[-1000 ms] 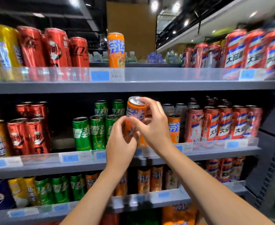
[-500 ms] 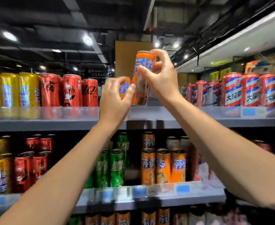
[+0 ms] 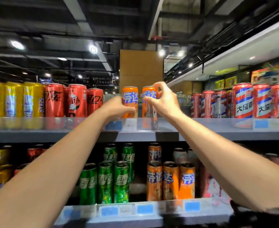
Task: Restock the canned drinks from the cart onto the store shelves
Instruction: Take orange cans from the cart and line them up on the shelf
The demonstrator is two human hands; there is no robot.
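My right hand (image 3: 164,101) pinches the new orange can (image 3: 149,102) onto the top shelf (image 3: 209,134) beside its twin (image 3: 130,102), which my left hand (image 3: 119,107) grips steady.

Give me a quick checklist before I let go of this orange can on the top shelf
1. Right hand grips the right orange can: ok.
2. Can upright: ok.
3. Base fully down on the top shelf: cannot tell, the clear rail blurs it.
4. Left hand steadies the left orange can: ok.
5. Gap between the two cans: ok, apart.
6. Label facing forward: ok.
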